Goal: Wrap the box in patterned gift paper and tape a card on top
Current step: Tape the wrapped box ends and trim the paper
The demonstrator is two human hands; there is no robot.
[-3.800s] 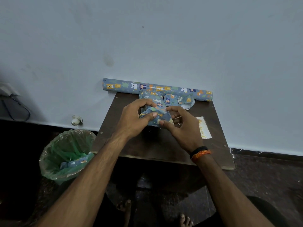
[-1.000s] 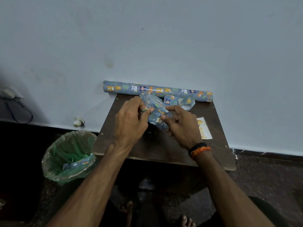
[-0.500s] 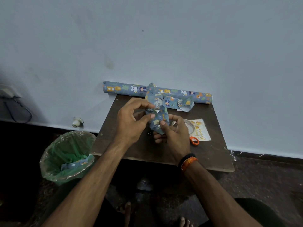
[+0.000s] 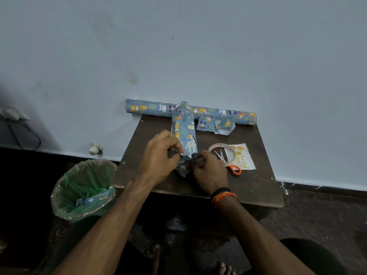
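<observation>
- Wrapped box (image 4: 185,133): long parcel already covered in patterned paper, lying near the middle of the table (image 4: 248,187) w/ its far end toward the back edge & its near end between the two hands.
- Left hand (image 4: 158,161): fingers curled, pinching the loose paper at the near end of the parcel.
- Right hand (image 4: 210,173): fingers curled, pinching the same end flap from the other side.
- Step, judged: closing the near end fold; body wrap looks done, card not yet fixed.
- Next move, judged: flatten the flap against the box end, hold w/ one hand, free the other for tape.
- Tape ring (image 4: 222,153), scissors (image 4: 230,163) & card (image 4: 243,156): together toward the right edge, just right of the right hand.
- Paper roll (image 4: 218,113): along the back edge; an offcut (image 4: 215,125) lies just in front of it.
- Bin (image 4: 85,191): on the floor left of the table, paper scraps inside.
- Hard to make out: flap shape under the fingers; far end of parcel; dim light blurs detail.
</observation>
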